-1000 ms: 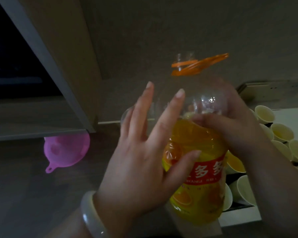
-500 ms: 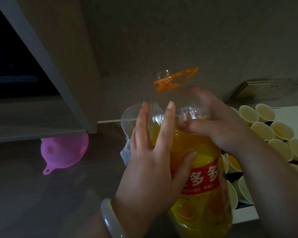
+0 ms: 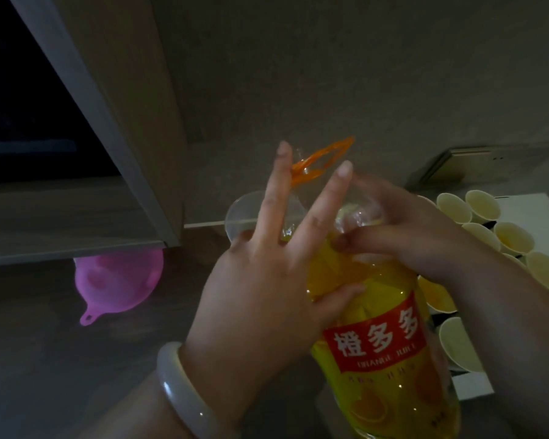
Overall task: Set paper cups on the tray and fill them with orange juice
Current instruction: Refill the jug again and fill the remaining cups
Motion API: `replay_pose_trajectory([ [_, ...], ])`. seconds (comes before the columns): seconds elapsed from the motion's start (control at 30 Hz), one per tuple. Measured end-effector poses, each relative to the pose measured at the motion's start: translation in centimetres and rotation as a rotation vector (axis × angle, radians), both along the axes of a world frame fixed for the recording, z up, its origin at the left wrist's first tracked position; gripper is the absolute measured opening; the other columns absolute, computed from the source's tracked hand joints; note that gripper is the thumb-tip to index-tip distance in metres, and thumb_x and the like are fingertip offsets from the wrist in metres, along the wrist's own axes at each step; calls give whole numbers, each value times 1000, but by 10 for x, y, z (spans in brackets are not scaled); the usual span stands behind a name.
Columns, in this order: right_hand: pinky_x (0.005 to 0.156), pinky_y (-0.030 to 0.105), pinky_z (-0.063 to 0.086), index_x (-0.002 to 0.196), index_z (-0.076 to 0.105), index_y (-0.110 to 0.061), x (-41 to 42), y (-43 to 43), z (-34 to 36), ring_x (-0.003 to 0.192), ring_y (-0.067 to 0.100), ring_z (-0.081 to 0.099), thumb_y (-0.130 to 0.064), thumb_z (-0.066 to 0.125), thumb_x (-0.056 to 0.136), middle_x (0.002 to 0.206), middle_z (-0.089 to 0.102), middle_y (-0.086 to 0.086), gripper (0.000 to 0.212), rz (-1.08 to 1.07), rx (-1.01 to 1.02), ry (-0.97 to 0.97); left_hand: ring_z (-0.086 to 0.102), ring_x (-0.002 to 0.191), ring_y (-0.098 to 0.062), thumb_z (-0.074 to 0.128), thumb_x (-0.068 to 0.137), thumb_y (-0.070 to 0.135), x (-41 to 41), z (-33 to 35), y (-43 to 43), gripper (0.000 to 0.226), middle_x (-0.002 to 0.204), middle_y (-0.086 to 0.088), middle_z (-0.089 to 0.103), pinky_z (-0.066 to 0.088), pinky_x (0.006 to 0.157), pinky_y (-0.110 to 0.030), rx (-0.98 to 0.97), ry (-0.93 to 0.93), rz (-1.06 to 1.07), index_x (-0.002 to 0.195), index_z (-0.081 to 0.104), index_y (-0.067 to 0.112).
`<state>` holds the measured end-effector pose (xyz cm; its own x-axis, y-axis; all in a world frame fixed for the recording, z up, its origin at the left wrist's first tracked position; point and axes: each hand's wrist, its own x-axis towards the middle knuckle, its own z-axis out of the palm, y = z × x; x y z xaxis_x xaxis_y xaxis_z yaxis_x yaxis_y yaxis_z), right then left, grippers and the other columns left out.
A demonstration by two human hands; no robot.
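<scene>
Curled round the shoulder of the big clear plastic bottle of orange juice, the right hand grips it just left of the white tray of pale paper cups, while the left hand props it with palm and thumb, fingers straight. Pouring well likely needs the left closed lower, then a slow tilt over an unfilled cup. Half a second ago those fingers lay together; now they splay toward the orange carry ring.

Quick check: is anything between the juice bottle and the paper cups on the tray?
Nothing visible blocks it. The bottle, gripped by the right hand with the left hand resting on it, is right beside the paper cups on the tray; only the right forearm lies over them. The pink funnel sits far off left.
</scene>
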<state>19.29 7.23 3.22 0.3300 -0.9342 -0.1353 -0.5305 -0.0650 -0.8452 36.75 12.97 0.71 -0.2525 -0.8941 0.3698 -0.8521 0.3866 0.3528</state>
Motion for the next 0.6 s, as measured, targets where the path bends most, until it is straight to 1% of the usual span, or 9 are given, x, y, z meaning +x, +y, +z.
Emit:
replay_pose_trajectory([
  [0.1,65,10,47,79,53,-76,2,0,3,85,-19,59,-28,85,64,88,62,-41,59,45,-17,-25,69,73,-21,48,71,76,2,5,-3,103,159,-9,17,50,50,-25,11,-50,-11,152,-4,38],
  [0.13,63,9,45,78,53,-75,3,-1,5,84,-20,58,-24,83,67,87,62,-42,60,51,-15,-30,69,74,-21,47,72,76,2,5,-3,102,157,-9,23,51,50,-26,10,-56,-6,152,-3,38],
  [0.2,68,17,45,82,55,-73,2,-1,7,86,-16,60,-28,84,64,91,63,-39,57,58,-1,-17,68,72,-22,45,74,75,2,3,-2,99,153,-9,30,51,49,-26,6,-60,7,153,-2,37],
  [0.27,73,24,47,92,58,-68,3,-1,7,90,-11,62,-37,77,58,98,65,-33,50,48,23,-2,68,72,-21,45,76,74,2,0,-1,98,151,-9,32,52,51,-27,3,-49,12,153,-1,35],
  [0.33,78,30,52,103,60,-59,3,-3,5,93,-6,64,-40,73,57,101,68,-26,51,49,30,28,68,74,-20,47,76,73,3,-2,-1,99,150,-8,33,54,55,-29,0,-29,13,153,2,33],
  [0.43,82,40,56,109,62,-50,3,-5,4,92,3,68,-41,74,58,99,71,-17,53,61,53,49,67,88,-20,49,75,72,4,-8,1,97,152,-4,29,59,63,-32,26,27,4,153,7,33],
  [0.5,82,38,57,107,63,-51,3,-5,3,91,2,67,-43,73,57,99,70,-18,51,70,44,76,64,102,-20,51,74,72,4,-12,2,97,152,0,28,60,66,-33,36,65,2,153,9,33],
  [0.53,80,36,56,106,63,-52,3,-6,3,89,0,67,-44,73,56,98,70,-20,51,69,45,87,64,102,-19,51,74,72,4,-13,2,98,149,-1,32,60,65,-31,27,70,10,153,8,33],
  [0.6,77,31,55,105,62,-55,2,-6,2,87,-3,67,-45,73,54,97,69,-24,53,62,52,97,67,92,-18,48,75,73,4,-15,2,100,142,-3,38,56,60,-27,7,62,34,154,3,31],
])
